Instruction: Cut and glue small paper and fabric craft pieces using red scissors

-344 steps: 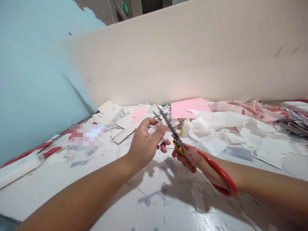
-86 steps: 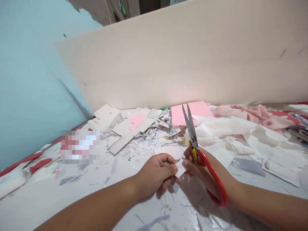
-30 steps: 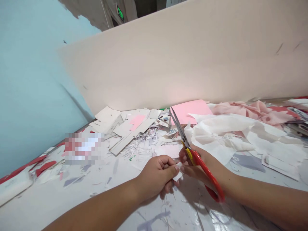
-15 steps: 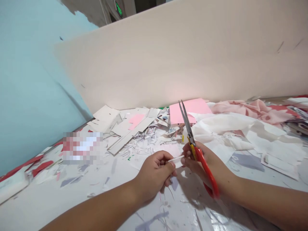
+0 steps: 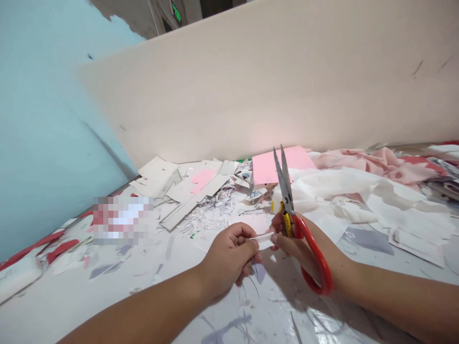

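Between my two hands a small white strip (image 5: 264, 240), of paper or cloth, is stretched out with a fold along its upper edge. My left hand (image 5: 229, 253) pinches its left end between thumb and fingers. The fingertips of my right hand (image 5: 290, 243) pinch the other end. Red-handled scissors (image 5: 313, 260) also rest in my right hand, the blades pointing up and slightly apart. Some yellow wrapping (image 5: 287, 224) shows by the scissors' pivot. Below the hands lies a white work surface (image 5: 172, 291) with thin offcuts on it.
Cardboard strips (image 5: 193, 203) and paper shreds (image 5: 211, 215) lie behind my left hand. A pink sheet (image 5: 279, 165) leans at the back, near white cloth (image 5: 333, 188) and pink cloth (image 5: 376, 165). Red scraps (image 5: 62, 248) lie left. A beige panel (image 5: 272, 86) stands behind.
The scissors have turned in my right hand, so the blades tip farther right and the handle swings outward. The white strip shows more of its flat face. Both hands stay nearly in place.
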Demonstrator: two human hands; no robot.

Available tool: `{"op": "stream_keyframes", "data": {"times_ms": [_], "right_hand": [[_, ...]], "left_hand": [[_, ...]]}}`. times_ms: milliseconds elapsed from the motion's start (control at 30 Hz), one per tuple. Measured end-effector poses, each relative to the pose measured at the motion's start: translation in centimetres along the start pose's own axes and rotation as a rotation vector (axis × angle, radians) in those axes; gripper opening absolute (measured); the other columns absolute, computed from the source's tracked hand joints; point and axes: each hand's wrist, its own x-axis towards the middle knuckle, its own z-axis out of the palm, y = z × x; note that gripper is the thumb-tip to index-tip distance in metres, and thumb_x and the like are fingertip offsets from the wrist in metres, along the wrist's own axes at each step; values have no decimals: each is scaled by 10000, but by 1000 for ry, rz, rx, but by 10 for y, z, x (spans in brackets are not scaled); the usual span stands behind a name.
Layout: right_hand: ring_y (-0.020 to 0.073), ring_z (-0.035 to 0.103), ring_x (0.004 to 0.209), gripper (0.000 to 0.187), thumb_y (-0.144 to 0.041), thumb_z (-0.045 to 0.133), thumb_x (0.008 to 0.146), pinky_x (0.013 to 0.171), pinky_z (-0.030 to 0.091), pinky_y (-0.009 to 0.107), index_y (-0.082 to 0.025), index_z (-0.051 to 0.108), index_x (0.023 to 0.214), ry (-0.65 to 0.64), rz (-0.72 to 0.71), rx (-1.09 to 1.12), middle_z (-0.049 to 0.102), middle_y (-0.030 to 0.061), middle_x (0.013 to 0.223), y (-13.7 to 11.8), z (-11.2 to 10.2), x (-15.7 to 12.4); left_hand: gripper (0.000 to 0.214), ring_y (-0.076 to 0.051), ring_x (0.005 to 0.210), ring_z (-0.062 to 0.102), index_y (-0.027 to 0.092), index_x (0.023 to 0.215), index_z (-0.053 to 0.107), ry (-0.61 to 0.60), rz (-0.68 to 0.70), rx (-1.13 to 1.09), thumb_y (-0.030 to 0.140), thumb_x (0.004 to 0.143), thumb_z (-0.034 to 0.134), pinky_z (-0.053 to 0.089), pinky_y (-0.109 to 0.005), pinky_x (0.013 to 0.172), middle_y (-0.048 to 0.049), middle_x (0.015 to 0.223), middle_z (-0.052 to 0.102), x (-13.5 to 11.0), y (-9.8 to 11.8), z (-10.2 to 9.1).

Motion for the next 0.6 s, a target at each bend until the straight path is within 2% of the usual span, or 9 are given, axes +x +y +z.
{"op": "stream_keyframes", "data": {"times_ms": [167,300,600], "right_hand": [[143,543,609,93,-209,554,716,572,401,270,-211,472,761,-84,-45,24,544,-29,655,1,-5,2],[110,511,579,109,-189,568,724,538,370,236,-210,475,778,-135,-59,215,530,-39,685,4,-7,6],[99,489,529,215,-98,546,670,516,346,236,-226,458,819,-201,100,516,518,-61,696,12,-5,8]], "left_hand": [[172,-32,338,373,186,842,518,-15,54,-40,312,740,576,291,-126,261,34,581,584,1,0,-1],[214,-38,363,399,181,858,540,-42,90,-97,337,729,610,317,-135,255,18,628,596,2,1,-3],[248,-52,410,459,179,895,574,-64,78,-146,329,711,650,356,-141,266,6,655,609,-1,0,-3]]}}
